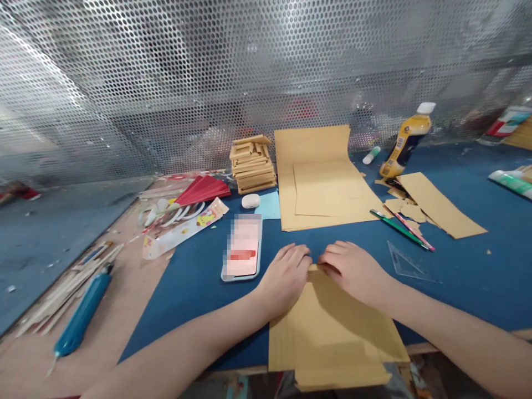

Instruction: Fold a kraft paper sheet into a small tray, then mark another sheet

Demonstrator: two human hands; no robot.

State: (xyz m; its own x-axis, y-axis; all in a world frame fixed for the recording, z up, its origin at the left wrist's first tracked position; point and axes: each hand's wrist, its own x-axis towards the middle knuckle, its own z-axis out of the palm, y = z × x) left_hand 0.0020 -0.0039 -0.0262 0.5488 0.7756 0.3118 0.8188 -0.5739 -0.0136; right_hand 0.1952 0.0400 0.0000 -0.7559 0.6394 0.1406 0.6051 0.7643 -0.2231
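A tan sheet of kraft paper point(338, 338) lies at the front edge of the blue table, its near flap hanging past the edge. At its far end, a narrow strip is turned up. My left hand point(290, 277) closes on the left part of this strip, fingers curled over it. From the right, my right hand point(351, 271) grips the same strip, with a small gap between the two hands. My thumbs are mostly hidden. Left of my left hand lies a phone point(245, 244) with its screen lit and partly pixelated.
Behind my hands are larger kraft sheets point(320, 188) and a stack of folded paper pieces point(252, 166). A yellow-labelled bottle point(406, 141), pens point(401, 230), a clear set square point(409, 263) and paper scraps point(411, 211) lie right. A blue glue gun point(85, 310) and ruler point(185, 230) lie left.
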